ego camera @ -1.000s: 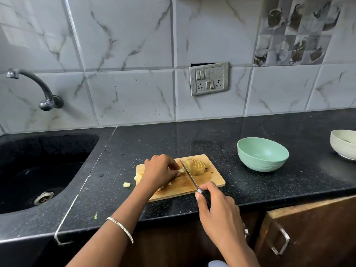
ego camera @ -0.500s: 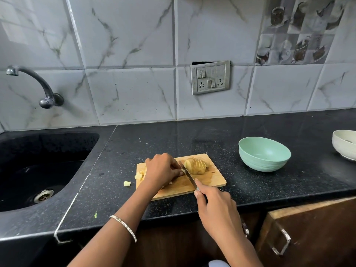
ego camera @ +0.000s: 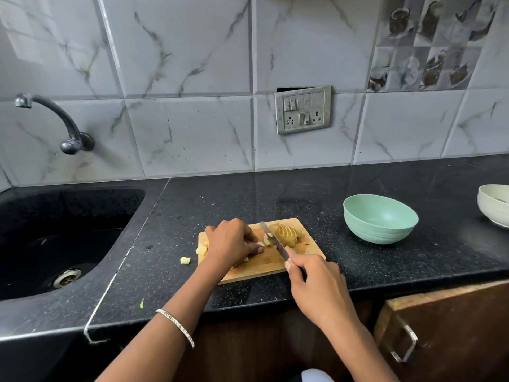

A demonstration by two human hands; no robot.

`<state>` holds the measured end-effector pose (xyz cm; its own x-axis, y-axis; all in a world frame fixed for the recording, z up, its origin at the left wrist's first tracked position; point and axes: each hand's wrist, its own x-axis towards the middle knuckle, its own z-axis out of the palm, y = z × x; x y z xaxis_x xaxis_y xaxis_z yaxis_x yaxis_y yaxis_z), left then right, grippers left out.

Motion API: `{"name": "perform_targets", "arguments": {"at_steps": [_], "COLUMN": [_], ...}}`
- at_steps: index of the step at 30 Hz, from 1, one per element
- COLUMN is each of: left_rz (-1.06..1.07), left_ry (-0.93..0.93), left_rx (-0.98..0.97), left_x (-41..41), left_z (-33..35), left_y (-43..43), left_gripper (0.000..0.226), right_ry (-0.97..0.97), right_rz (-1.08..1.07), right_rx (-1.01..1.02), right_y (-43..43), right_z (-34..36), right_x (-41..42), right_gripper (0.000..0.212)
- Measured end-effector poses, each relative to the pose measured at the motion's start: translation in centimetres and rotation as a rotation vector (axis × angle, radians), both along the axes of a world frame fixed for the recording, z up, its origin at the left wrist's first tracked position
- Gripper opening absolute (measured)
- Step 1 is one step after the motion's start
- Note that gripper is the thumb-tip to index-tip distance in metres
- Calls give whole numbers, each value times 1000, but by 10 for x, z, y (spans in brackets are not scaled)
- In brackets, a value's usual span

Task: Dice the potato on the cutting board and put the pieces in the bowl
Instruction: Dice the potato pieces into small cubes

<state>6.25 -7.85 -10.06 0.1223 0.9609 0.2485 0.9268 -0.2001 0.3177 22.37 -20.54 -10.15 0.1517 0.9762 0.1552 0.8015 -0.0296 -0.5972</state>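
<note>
Cutting board: a rectangular light-wood cutting board (ego camera: 265, 269) lies on the black speckled stone counter (ego camera: 275, 194), close to its front edge.
Potato: the yellow-brown potato (ego camera: 287, 233), already scored into slices, sits on the far right part of the board.
Knife: a steel-bladed knife (ego camera: 273, 239) slants across the board, its blade touching the potato's left side.
Right hand: the right hand (ego camera: 316, 282) is wrapped tightly round the knife's handle, which it hides.
Left hand: the left hand (ego camera: 230, 241) is curled, knuckles up, its fingertips holding a pale cut potato piece (ego camera: 261, 244) down just beside the blade.
Diced pieces: a few yellow cubes (ego camera: 202, 249) lie at the board's left edge, partly under the left hand; one stray cube (ego camera: 185, 260) lies on the counter just left of the board.
Bowl: the mint-green round bowl (ego camera: 380, 219) stands on the counter to the right of the board, apart from it, with no potato visible inside.
Surroundings: a black sink (ego camera: 55, 238) sits on the left with a metal wall tap (ego camera: 63, 125) above it, and a cream bowl (ego camera: 494, 205) shows at the right edge.
</note>
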Motion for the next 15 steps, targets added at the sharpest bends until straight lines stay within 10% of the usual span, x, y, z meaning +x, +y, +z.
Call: {"name": "perform_targets", "arguments": {"at_steps": [15], "left_rz": [7], "left_ry": [17], "left_rx": [11], "left_x": [-4], "left_z": [3], "left_y": [-1], "left_gripper": [11], "right_ry": [-195], "right_rz": [46], "right_rx": [-56], "right_y": [-1], "right_z": [-5], "right_x": [-27], "right_gripper": [41]}}
